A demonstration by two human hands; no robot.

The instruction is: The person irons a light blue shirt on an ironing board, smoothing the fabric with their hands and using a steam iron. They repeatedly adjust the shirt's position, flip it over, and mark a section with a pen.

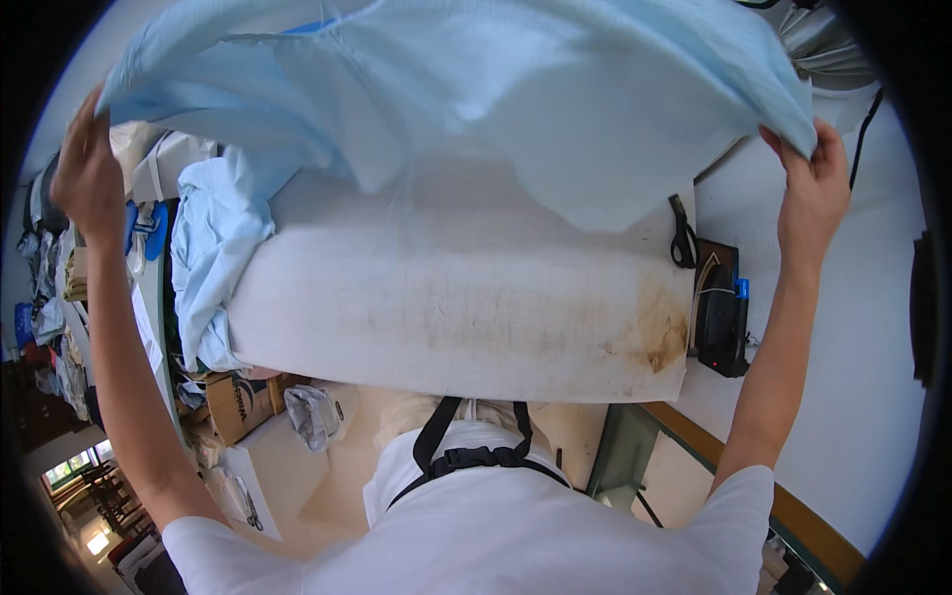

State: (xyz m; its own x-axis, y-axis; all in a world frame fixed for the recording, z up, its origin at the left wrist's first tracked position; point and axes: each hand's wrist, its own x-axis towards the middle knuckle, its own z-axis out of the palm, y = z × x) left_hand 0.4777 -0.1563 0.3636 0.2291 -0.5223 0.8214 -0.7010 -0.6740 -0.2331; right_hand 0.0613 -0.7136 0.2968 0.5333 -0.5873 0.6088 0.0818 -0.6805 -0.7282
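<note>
A light blue cloth (446, 82) stretches across the top of the view, raised above a pale padded ironing surface (461, 312). Its left end is gripped by my left hand (93, 171), partly turned away from view. At the far right my right hand (811, 178) pinches the other end between thumb and fingers. The cloth billows between the two hands, and its lower folds hang over the back part of the padded surface. Brown stains mark that surface near its right end.
Black-handled scissors (682, 242) lie at the padded surface's right edge. Beside them stands an iron (720, 320) with a small red light. More light blue fabric (216, 253) drapes over the left end. A cardboard box (242, 405) and a grey plastic bag (311, 415) sit lower left.
</note>
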